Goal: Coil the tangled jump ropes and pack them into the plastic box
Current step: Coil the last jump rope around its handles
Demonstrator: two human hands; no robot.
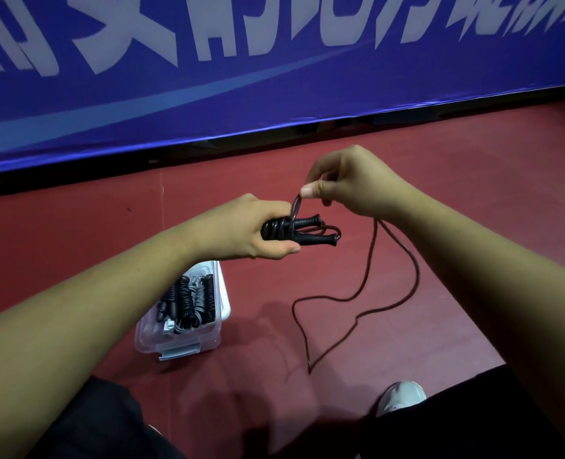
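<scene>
Left hand [241,231]: clenched around the two black handles [311,231] and the turns already wound on them.
Right hand [344,183]: pinching a loop of the jump rope [367,286] just above the bundle.
Rope: thin, dark, limp cord; its slack trails onto the red floor [456,226].
Handling: light and floppy (likely to spring loose), so grip near the handles.
Plastic box [214,342]: clear, rounded corners, on the floor, holding coiled ropes.

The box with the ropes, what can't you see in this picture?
- Head view: plastic box, far end hidden by the left hand and forearm.
- Handles: butt ends hidden inside that hand.
- Rope count in box: too tangled.
- Banner: lettering cut off by the top edge.
</scene>
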